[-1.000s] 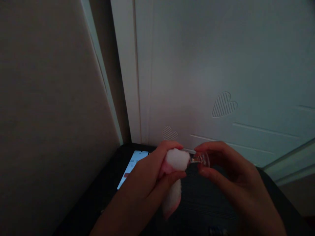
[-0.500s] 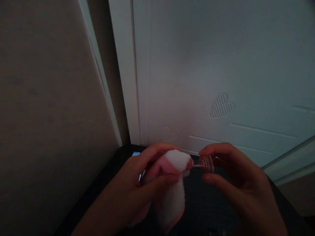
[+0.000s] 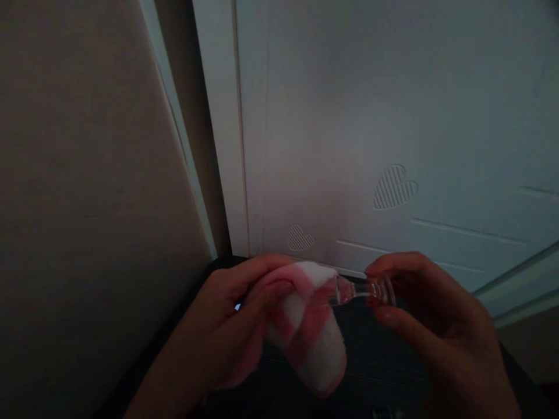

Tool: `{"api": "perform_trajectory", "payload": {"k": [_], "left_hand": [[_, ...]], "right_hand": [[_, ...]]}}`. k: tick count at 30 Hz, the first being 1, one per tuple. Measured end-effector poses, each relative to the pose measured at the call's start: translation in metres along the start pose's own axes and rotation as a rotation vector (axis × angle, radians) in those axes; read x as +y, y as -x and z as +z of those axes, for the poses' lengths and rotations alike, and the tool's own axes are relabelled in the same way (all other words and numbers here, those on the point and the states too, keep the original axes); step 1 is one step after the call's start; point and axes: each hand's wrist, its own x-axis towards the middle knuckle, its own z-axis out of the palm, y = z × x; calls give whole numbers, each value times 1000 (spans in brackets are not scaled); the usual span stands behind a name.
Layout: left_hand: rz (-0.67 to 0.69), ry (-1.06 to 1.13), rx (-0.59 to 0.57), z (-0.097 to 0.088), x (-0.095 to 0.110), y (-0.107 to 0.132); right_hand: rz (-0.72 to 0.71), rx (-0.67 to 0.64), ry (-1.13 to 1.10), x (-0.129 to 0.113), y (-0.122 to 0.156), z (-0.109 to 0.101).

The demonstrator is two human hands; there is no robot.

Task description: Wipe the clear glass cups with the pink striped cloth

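My left hand (image 3: 244, 314) is closed around a fluffy pink and white cloth (image 3: 323, 355), whose loose end hangs below the fingers. The cloth wraps over the bowl of a small clear stemmed glass (image 3: 347, 289), which lies sideways with its foot to the right. Most of the bowl is hidden under the cloth. At the foot, the thumb and fingertips of my right hand (image 3: 428, 308) pinch the glass.
A dark table top (image 3: 371, 355) lies beneath the hands. Behind it stands a white panel (image 3: 327, 145) with embossed hearts. A brownish wall (image 3: 87, 174) rises at left. A small bright object (image 3: 237, 306) shows beside my left hand.
The glass has moved to the right with my right hand, showing more of its stem and bowl outside the cloth. The cloth's hanging end has swung right.
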Motion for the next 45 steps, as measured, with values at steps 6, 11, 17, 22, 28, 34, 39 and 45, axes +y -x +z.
{"api": "perform_trajectory", "payload": {"k": [6, 11, 17, 22, 28, 34, 39, 45], "left_hand": [[20, 65, 163, 2, 5, 1], [32, -25, 275, -1, -2, 1], [116, -211, 352, -1, -9, 1], [186, -275, 359, -2, -9, -2], [246, -293, 291, -1, -5, -2], [308, -362, 208, 4, 2, 1], [329, -356, 238, 5, 6, 5], [212, -203, 299, 7, 10, 8]], "right_hand": [[-47, 51, -8, 7, 2, -2], [-87, 65, -8, 11, 2, -2], [-151, 68, 27, 9, 2, -1], [-211, 49, -5, 4, 3, 4], [-243, 132, -46, 3, 5, 8], [-200, 55, -46, 4, 2, 6], [-168, 13, -29, 1, 0, 8], [-160, 10, -62, -5, 5, 6]]}}
